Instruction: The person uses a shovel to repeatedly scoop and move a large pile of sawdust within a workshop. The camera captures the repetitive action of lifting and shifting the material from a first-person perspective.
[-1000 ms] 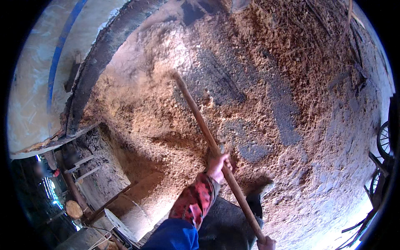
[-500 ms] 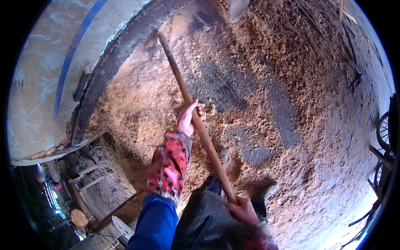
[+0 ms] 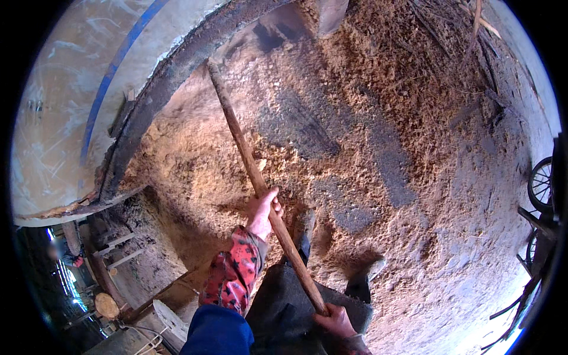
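Head view, handle: the long wooden handle [image 3: 260, 183] runs from low centre up and left over the sawdust-strewn ground [image 3: 367, 118]; its far end is blurred.
Left hand [image 3: 263, 210]: wrapped around mid-shaft, nearer the working end.
Right hand [image 3: 336, 319]: clasps the butt.
Packages, labels: none visible; a curved tarp [image 3: 65, 118] with a blue stripe lies at the left edge.

Outdoor work yard, rural workshop type. Ground ahead of the grip on the wooden handle [image 3: 260, 183] is bare earth under a wide spread of sawdust [image 3: 367, 118], heaped and raked. Curved dark rim [image 3: 154, 100] of a large pale tank [image 3: 65, 118] to the left of the grip. Rough timber framing [image 3: 118, 248] and a cut log [image 3: 106, 305] lower left. Wheel [image 3: 541, 183] far right. Dry sticks [image 3: 473, 29] at top.
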A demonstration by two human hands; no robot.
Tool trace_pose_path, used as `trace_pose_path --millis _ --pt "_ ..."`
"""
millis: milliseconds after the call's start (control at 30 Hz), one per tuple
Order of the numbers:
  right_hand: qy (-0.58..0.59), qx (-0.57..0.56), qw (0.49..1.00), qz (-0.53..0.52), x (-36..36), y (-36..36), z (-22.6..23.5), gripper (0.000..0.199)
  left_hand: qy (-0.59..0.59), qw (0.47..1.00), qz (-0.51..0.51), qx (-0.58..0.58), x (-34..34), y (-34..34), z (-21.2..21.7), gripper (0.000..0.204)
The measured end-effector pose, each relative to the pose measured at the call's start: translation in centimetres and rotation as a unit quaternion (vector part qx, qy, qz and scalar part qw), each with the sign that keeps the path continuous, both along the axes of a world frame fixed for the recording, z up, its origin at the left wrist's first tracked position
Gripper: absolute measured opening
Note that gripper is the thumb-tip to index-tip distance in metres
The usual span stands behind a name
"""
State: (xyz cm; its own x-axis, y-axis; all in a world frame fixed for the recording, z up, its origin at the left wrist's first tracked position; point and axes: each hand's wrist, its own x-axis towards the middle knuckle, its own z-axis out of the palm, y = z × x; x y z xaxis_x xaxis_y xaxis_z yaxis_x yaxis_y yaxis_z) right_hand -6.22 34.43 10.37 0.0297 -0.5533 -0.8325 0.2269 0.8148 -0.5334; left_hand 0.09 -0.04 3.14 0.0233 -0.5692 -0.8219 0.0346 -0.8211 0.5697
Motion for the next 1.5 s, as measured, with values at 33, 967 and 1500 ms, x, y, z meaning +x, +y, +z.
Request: trace_pose_path --millis 33,967,1500 --pt "-0.011 0.0 1.0 -0.007 -0.1 -0.7 -0.1 0.034 0.013 1.0 -0.007 -0.017 0.1 -0.7 0.0 0.023" --pt "0.068 0.072 0.994 -0.038 -0.4 13.4 17.9 0.04 -0.163 0.979 -0.119 0.001 -0.6 16.2 7.6 0.016" --pt "0.276 0.025 0.959 0.056 -4.2 30.5 13.5 0.018 0.085 0.987 0.023 0.132 -1.8 29.8 8.5 0.014"
